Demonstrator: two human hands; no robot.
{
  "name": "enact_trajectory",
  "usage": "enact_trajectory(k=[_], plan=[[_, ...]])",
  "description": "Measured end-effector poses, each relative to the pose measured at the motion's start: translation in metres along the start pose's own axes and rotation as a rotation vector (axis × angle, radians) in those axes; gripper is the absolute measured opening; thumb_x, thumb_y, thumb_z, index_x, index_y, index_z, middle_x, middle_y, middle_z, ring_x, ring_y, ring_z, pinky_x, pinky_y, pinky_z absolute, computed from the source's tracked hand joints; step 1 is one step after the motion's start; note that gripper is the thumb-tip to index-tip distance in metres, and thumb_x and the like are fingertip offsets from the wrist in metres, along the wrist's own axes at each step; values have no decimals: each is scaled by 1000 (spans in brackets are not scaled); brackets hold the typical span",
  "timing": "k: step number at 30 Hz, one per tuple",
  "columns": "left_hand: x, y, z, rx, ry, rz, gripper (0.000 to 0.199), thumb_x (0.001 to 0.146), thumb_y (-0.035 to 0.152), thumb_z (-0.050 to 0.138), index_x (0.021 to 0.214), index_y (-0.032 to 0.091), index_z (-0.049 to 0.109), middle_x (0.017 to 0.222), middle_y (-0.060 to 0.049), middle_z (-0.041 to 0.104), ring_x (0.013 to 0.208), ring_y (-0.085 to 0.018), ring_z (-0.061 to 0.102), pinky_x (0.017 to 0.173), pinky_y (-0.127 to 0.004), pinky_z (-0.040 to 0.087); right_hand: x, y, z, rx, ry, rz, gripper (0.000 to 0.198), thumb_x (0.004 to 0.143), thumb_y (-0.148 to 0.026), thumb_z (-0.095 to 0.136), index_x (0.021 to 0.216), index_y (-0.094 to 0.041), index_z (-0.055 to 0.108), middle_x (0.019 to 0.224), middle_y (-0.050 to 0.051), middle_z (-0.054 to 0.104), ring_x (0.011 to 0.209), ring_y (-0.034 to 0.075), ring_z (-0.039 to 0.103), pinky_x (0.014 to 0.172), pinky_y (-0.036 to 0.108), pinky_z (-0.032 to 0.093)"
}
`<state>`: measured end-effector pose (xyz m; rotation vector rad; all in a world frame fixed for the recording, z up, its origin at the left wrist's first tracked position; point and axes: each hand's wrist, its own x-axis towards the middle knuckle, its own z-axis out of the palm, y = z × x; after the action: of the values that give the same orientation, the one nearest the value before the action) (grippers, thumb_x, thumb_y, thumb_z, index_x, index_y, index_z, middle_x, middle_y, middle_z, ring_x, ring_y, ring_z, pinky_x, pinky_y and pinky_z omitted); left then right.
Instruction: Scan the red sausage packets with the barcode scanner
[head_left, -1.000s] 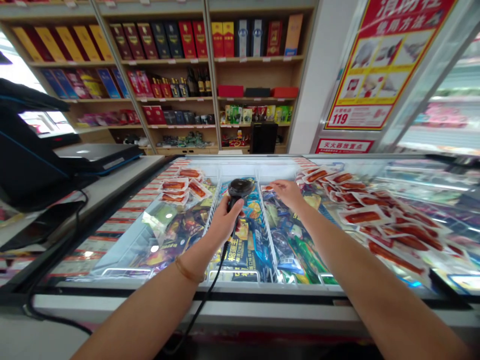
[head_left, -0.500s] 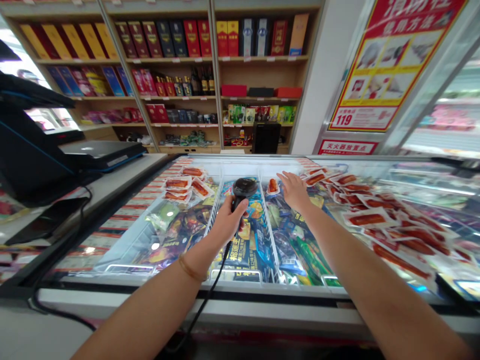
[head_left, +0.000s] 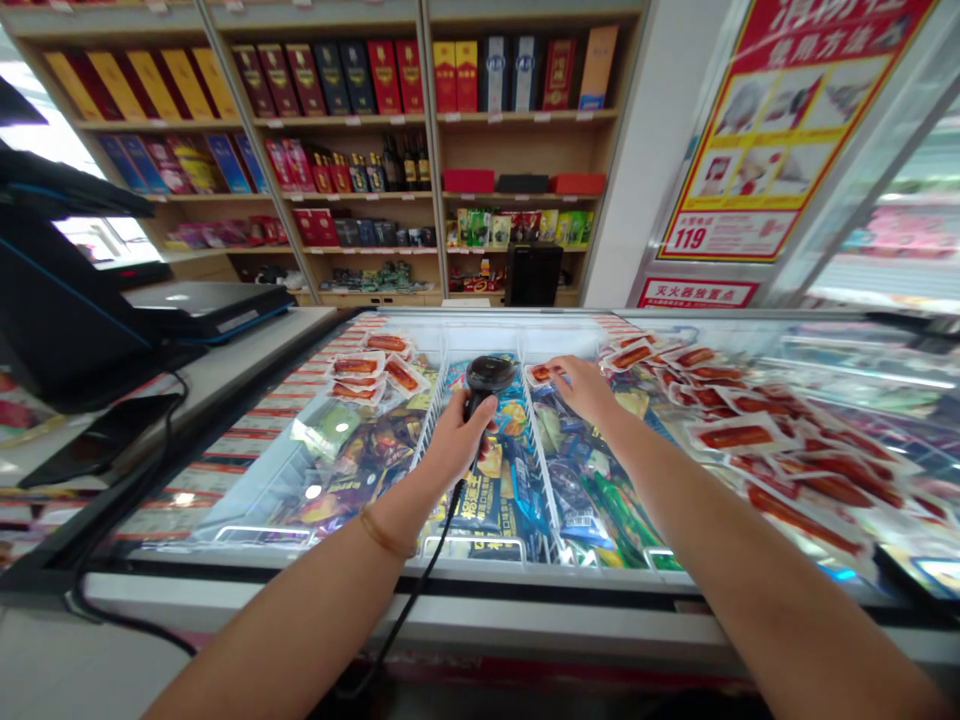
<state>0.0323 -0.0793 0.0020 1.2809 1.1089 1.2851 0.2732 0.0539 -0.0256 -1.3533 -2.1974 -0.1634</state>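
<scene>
My left hand (head_left: 461,432) is wrapped round the handle of a black corded barcode scanner (head_left: 490,374), its head pointing away from me above the freezer's glass. To its right, my right hand (head_left: 585,388) has its fingers closed on the near edge of a small sausage packet (head_left: 538,374), reddish-brown in a clear, white-edged wrapper. The fingers cover part of that packet. Several similar packets (head_left: 356,367) lie in a small group on the left of the glass. A larger spread of sausage packets (head_left: 735,435) covers the right side.
Below the glass of the chest freezer (head_left: 517,592), bagged frozen goods (head_left: 480,500) sit in white wire baskets. A scale (head_left: 214,308) and a black terminal (head_left: 52,290) stand on the left counter. The scanner's cable (head_left: 420,590) hangs over the front edge. Shelves (head_left: 337,120) with boxes rise behind.
My right hand has moved slightly left and down, and its spread fingers have closed on the small sausage packet, which has turned. My left hand and the scanner stay in place.
</scene>
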Motion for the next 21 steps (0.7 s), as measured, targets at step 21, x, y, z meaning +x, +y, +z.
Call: enact_trajectory(k=[21], plan=[[1,0,0,2,16,-11,47,75,61,68,92,22,48,68,3,61,40,-8,49,36,-21,37,0,19,12,-65,-84,189,32,89,-30,56,118,-20,68,114,10,69,106,28,59,100,41,41]])
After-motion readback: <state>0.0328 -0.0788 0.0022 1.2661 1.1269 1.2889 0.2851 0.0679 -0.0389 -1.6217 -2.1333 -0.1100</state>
